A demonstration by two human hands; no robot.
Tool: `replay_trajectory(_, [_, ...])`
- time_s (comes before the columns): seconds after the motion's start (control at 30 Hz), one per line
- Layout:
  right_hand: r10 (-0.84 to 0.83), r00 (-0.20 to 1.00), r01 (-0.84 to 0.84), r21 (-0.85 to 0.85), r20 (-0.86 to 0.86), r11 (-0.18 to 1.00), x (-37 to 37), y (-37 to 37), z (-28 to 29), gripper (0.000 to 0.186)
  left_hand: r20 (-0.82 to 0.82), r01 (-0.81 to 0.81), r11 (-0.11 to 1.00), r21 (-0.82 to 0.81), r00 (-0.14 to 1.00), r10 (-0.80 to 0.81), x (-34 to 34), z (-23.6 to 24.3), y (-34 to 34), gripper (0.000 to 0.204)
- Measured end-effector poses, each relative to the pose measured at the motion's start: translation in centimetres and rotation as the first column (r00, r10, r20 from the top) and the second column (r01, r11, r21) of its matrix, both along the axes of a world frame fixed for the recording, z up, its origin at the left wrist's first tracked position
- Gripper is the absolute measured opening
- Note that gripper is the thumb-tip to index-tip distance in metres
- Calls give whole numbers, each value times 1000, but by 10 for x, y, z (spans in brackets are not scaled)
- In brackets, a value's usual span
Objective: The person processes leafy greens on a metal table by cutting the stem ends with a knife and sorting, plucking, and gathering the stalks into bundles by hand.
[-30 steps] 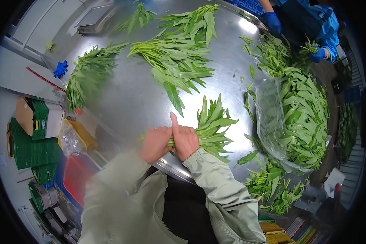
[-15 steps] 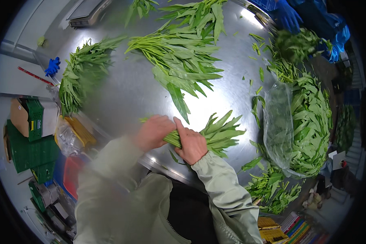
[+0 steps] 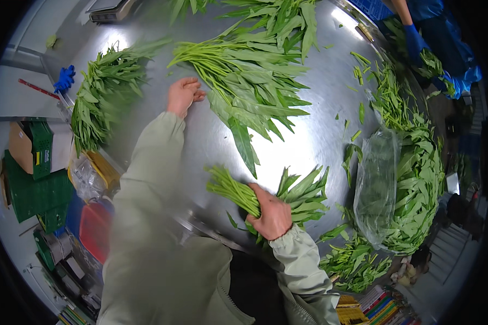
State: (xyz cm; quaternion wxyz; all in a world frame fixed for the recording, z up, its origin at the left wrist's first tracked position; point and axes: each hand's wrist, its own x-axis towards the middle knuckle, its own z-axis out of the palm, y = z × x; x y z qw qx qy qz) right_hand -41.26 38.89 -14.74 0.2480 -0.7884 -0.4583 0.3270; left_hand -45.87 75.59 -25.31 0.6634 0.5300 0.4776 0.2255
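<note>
My right hand (image 3: 274,212) is wrapped round a bunch of leafy green vegetables with long stems (image 3: 230,187), low over the front of the metal table. The cut stem ends point left and the leaves fan out to the right, past my knuckles. My left hand (image 3: 185,97) is reached forward, empty, its fingers loosely bent and open. It is just left of a larger pile of the same greens (image 3: 255,81), close to the stems but apart from them.
Another heap of greens (image 3: 100,92) lies at the left by a blue glove (image 3: 64,79). On the right, a clear plastic bag (image 3: 375,187) rests against a big heap of leaves (image 3: 417,187). A co-worker's blue-gloved hand (image 3: 416,43) holds greens at the far right. A scale (image 3: 111,12) stands at the back left.
My left hand has let go of the bunch and moved forward toward the larger pile. My right hand keeps its hold, a little further right. The co-worker's hand has moved right.
</note>
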Motion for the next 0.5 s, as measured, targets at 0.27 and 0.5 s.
replay_trajectory(0.27, [71,997,-71,-4,-30,997,-1,5,-5,71,-82,116,976,-186,988,-133,31,20,9,21])
replay_trajectory(0.5, [80,995,-81,-7,-64,997,0,12,-10,69,-62,125,958,-257,987,-146,28,27,14,24])
